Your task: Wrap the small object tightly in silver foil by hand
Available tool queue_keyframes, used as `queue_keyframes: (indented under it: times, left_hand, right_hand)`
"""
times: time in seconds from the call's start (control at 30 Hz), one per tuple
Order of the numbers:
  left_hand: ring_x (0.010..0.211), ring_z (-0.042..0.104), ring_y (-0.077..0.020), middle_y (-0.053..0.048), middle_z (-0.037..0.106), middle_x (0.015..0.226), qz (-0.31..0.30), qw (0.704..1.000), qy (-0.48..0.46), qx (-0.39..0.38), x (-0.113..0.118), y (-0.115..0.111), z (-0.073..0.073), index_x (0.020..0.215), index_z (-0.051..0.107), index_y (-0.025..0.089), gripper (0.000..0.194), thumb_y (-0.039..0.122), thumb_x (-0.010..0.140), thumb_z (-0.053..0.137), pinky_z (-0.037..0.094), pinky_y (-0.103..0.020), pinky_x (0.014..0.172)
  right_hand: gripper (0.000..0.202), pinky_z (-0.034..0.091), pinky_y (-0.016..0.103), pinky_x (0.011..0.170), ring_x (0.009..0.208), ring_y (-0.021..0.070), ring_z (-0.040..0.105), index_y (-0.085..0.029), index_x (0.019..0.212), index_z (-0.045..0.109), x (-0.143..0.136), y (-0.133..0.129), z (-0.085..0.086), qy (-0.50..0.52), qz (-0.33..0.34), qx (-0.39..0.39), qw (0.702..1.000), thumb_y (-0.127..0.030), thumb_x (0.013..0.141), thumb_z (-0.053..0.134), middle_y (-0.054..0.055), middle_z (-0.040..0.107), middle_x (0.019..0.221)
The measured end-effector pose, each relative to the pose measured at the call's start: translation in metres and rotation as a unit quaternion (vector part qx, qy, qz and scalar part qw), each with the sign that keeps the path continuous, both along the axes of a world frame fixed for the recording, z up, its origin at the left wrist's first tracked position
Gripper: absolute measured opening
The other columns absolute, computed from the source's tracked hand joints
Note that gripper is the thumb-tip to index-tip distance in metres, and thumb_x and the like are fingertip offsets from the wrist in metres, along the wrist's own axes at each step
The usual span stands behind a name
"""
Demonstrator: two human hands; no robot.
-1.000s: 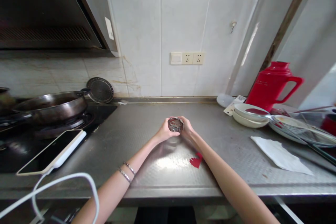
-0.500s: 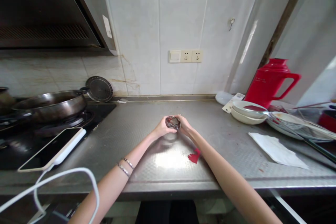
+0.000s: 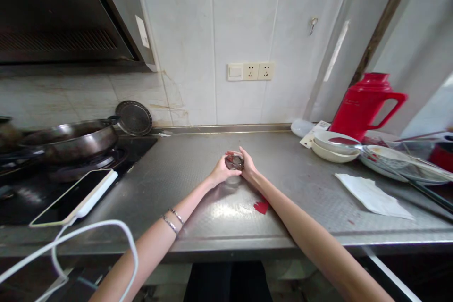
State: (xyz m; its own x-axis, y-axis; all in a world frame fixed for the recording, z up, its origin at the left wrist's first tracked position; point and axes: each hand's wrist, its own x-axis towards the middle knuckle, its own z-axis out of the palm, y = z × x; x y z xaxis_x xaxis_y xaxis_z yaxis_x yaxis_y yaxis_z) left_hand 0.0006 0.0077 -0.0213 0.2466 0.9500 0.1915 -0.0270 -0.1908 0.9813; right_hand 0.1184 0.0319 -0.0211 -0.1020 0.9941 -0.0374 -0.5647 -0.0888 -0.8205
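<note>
A small round glass-like container (image 3: 234,162) with a dark rim and something brownish inside stands over the middle of the steel counter (image 3: 198,151). My left hand (image 3: 220,171) is wrapped round its left side, thumb along the near edge. At its right side is my right hand (image 3: 248,164), with the fingers straighter and the palm against or close beside the container. Whether the base touches the counter is hard to tell. A red paper-like scrap (image 3: 261,206) lies beside my right forearm.
To the left are a pan (image 3: 71,144) on the stove and a phone (image 3: 72,197) with a white cable (image 3: 88,226). On the right stand a red thermos (image 3: 364,106), stacked bowls (image 3: 334,152), plates (image 3: 385,172) and a white tissue (image 3: 373,196).
The fingers of my right hand have straightened and loosened from the container's rim. My left hand keeps its hold. The view has shifted slightly.
</note>
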Motion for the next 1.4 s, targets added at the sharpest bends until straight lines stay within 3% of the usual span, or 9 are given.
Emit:
queue_keyframes:
  times: [0.2,0.43,0.5,0.67,0.73,0.9,1.07,1.4]
  left_hand:
    - [0.095,0.063,-0.0206,-0.007,0.064,0.099,0.042,0.998,-0.018,0.031,-0.001,0.009,-0.004,0.099,0.047,0.015,0.065,0.013,0.047,0.085,0.045,-0.042,0.096]
    - [0.1,0.06,-0.0242,-0.009,0.059,0.105,0.152,0.981,0.059,0.108,-0.003,0.017,-0.008,0.103,0.045,0.015,0.076,0.023,0.041,0.089,0.045,-0.043,0.094]
    - [0.104,0.059,-0.0251,-0.012,0.059,0.11,0.126,0.984,0.059,0.114,-0.002,0.014,-0.005,0.108,0.043,0.015,0.081,0.023,0.041,0.088,0.043,-0.044,0.097]
    - [0.107,0.06,-0.0246,-0.016,0.059,0.12,-0.091,0.99,0.002,0.103,-0.002,0.011,0.003,0.116,0.046,0.013,0.071,0.017,0.055,0.082,0.042,-0.045,0.101]
    - [0.107,0.061,-0.0244,-0.016,0.061,0.119,-0.13,0.988,-0.021,0.082,-0.003,0.013,0.005,0.115,0.05,0.013,0.066,0.016,0.057,0.081,0.042,-0.045,0.101]
    - [0.096,0.064,-0.0224,-0.012,0.068,0.105,-0.086,0.994,-0.007,0.068,-0.007,0.016,0.005,0.108,0.058,0.01,0.06,0.018,0.054,0.084,0.044,-0.042,0.096]
    - [0.096,0.064,-0.0214,-0.01,0.069,0.103,-0.113,0.993,-0.02,0.023,-0.004,0.009,0.001,0.11,0.057,0.011,0.063,0.022,0.054,0.085,0.044,-0.039,0.095]
    - [0.108,0.06,-0.0232,-0.011,0.066,0.114,-0.09,0.995,-0.003,0.036,0.004,0.005,-0.003,0.111,0.057,0.014,0.054,0.024,0.063,0.08,0.041,-0.041,0.101]
  right_hand:
    - [0.037,0.055,0.03,0.069,0.07,0.019,0.069,-0.017,0.078,0.069,-0.009,0.002,-0.001,0.019,-0.053,0.006,0.998,-0.041,0.09,0.043,0.004,0.074,0.077]
    - [0.032,0.054,0.026,0.072,0.071,0.0158,0.069,-0.018,0.081,0.067,-0.019,0.005,-0.004,0.023,-0.098,-0.002,0.995,-0.035,0.092,0.042,0.001,0.073,0.072]
    - [0.033,0.054,0.026,0.069,0.067,0.0157,0.068,-0.017,0.081,0.067,-0.016,0.006,-0.002,0.018,-0.108,-0.001,0.994,-0.035,0.092,0.041,0.001,0.073,0.07]
    - [0.045,0.053,0.025,0.058,0.059,0.0153,0.065,-0.016,0.076,0.069,0.006,0.007,0.009,0.009,-0.103,0.002,0.995,-0.041,0.093,0.035,0.005,0.073,0.071]
    - [0.045,0.052,0.024,0.056,0.058,0.0145,0.065,-0.015,0.077,0.07,0.014,0.006,0.012,0.009,-0.087,0.006,0.996,-0.041,0.092,0.036,0.006,0.074,0.078]
    - [0.048,0.054,0.029,0.062,0.066,0.0183,0.067,-0.013,0.083,0.07,0.017,0.002,0.015,0.028,-0.028,0.006,0.999,-0.043,0.092,0.035,0.01,0.074,0.087]
    - [0.056,0.055,0.033,0.062,0.064,0.0194,0.066,-0.012,0.088,0.07,0.016,-0.003,0.015,0.034,0.041,-0.001,0.999,-0.049,0.092,0.029,0.012,0.074,0.088]
    - [0.053,0.055,0.029,0.068,0.079,0.0197,0.067,-0.014,0.079,0.071,0.012,0.002,0.012,0.011,-0.041,0.008,0.999,-0.046,0.092,0.03,0.011,0.073,0.091]
